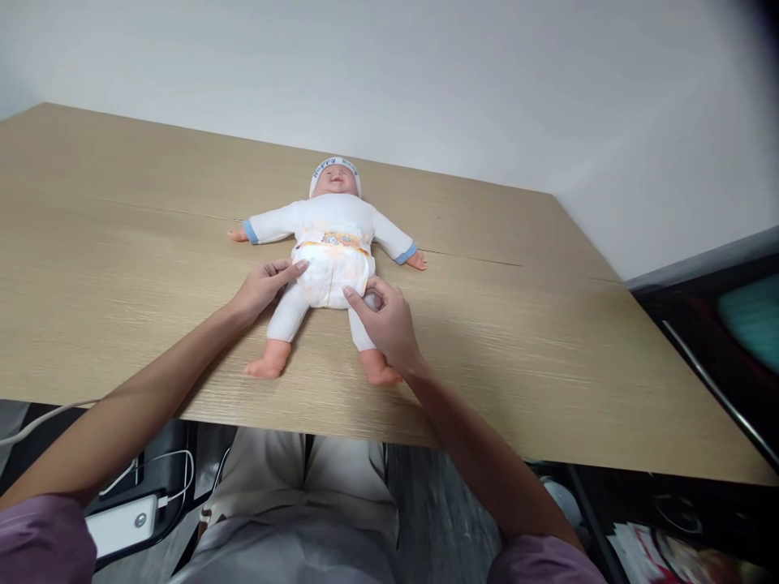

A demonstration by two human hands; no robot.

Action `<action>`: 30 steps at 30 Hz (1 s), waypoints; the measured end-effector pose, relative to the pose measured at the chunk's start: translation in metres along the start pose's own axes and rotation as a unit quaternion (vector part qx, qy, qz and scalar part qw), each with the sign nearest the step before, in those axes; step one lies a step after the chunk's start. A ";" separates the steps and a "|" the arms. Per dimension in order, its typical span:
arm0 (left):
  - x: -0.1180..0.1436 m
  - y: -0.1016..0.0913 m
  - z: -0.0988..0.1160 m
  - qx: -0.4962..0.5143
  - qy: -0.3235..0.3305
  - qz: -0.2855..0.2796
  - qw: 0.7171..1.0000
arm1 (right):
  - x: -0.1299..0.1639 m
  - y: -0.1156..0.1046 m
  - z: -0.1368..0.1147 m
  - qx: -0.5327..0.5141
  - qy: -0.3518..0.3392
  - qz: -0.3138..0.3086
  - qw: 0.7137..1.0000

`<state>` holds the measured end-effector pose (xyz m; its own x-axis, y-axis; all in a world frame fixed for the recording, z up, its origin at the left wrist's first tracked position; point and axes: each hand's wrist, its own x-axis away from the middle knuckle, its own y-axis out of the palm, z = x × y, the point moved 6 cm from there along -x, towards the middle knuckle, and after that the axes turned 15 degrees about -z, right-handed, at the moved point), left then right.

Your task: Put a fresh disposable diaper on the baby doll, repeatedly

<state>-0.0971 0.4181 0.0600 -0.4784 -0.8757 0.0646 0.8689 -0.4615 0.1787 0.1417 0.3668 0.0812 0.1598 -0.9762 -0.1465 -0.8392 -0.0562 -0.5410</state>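
A baby doll (333, 212) in a white suit with blue cuffs and a lettered cap lies on its back on the wooden table, arms spread and feet toward me. Around its waist sits a white diaper (332, 274) with an orange and yellow printed band at the front. My left hand (272, 284) pinches the diaper's edge at the hip on the left of the view, thumb on top. At the opposite leg opening, my right hand (380, 312) has thumb and fingers closed on the diaper's edge. The fingertips under the edges are partly hidden.
The wooden table (499, 349) reaches back to a pale wall (389, 73). Below its front edge, a white power bank (125, 523) with a cable rests on a black chair at the left. Papers (648, 556) lie low at the right, and a dark-framed object (718, 341) stands beside the table.
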 end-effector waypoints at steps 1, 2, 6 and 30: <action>0.000 -0.001 0.000 -0.005 -0.001 0.002 1.000 | 0.000 -0.001 0.000 0.017 -0.009 0.017 1.000; 0.000 -0.002 0.000 -0.011 -0.002 0.005 1.000 | 0.000 -0.003 0.000 0.033 -0.022 0.037 0.999; 0.003 -0.003 0.003 -0.032 -0.005 0.025 0.999 | -0.002 -0.003 0.002 0.054 -0.065 0.066 0.994; -0.021 -0.051 0.004 -0.358 0.098 0.181 0.911 | -0.067 -0.028 0.074 0.176 -0.010 0.146 0.974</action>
<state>-0.1317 0.4602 0.0533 -0.1731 -0.9649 -0.1977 0.8592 -0.0499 -0.5091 0.1936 0.4490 0.0448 -0.0457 -0.9355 -0.3502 -0.6214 0.3012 -0.7233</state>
